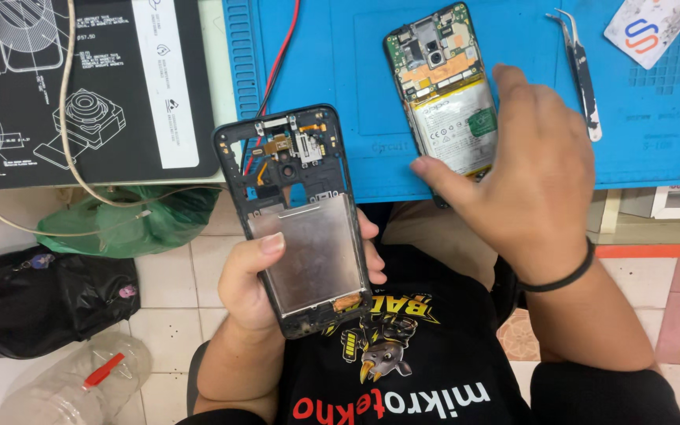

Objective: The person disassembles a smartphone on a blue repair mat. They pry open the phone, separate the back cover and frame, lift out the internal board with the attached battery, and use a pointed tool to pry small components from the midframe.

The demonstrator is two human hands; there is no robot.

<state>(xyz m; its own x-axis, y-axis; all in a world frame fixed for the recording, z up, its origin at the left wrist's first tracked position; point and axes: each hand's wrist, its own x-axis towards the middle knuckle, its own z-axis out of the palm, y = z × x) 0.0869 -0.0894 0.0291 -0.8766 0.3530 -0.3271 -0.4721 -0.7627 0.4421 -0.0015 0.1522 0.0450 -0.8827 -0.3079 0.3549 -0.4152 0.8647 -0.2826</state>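
Note:
My left hand [255, 283] grips a black phone frame [297, 212] with a bare metal plate, small parts and flex cables showing at its top end. It is held above my lap, below the table edge. My right hand [525, 173] reaches over the blue work mat [340, 102], fingers spread, thumb and fingertips touching the lower end of an opened phone [438, 86] that lies there. That phone shows its circuit board, camera and a white-labelled battery.
Metal tweezers [584, 75] and a white card [651, 27] lie at the mat's right. A black printed mat [80, 86] with a beige cable [72, 134] lies left. On the tiled floor are a green bag [127, 224], a black bag [41, 299] and a clear plastic bottle [72, 386].

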